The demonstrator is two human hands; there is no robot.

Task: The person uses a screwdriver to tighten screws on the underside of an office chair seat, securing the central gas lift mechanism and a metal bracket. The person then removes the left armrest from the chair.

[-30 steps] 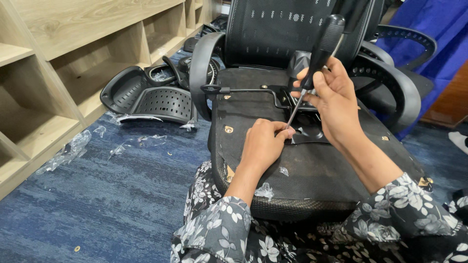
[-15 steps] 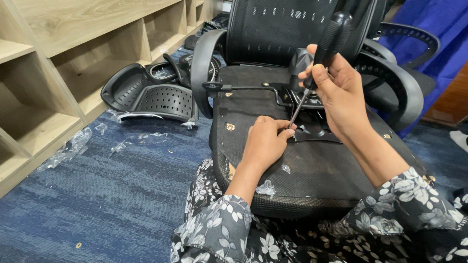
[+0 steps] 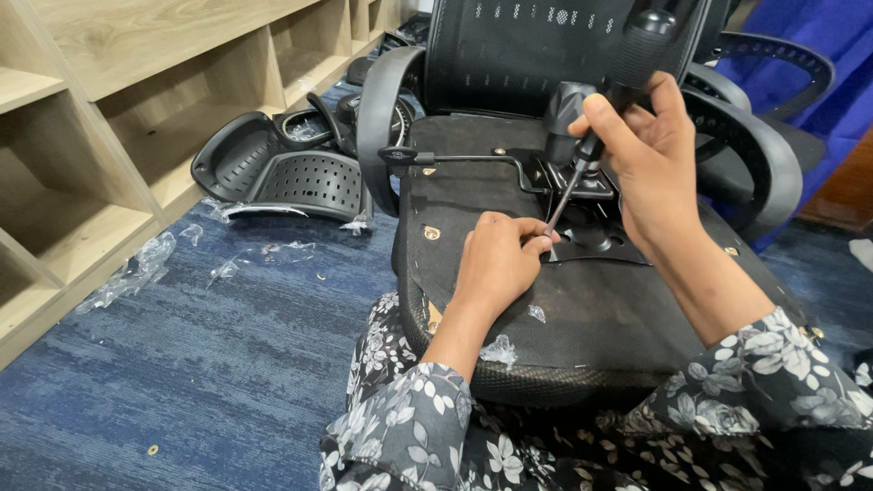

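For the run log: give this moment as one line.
right hand: grips screwdriver | left hand: steadies its tip | on: chair seat underside | floor: plastic scraps

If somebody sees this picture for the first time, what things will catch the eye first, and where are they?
In the centre, the right hand holds a black-handled screwdriver tilted down to the underside of an overturned chair seat, while the left hand pinches at its tip. Further left, loose black chair parts lie on the blue carpet beside wooden shelves, with scraps of clear plastic scattered about.
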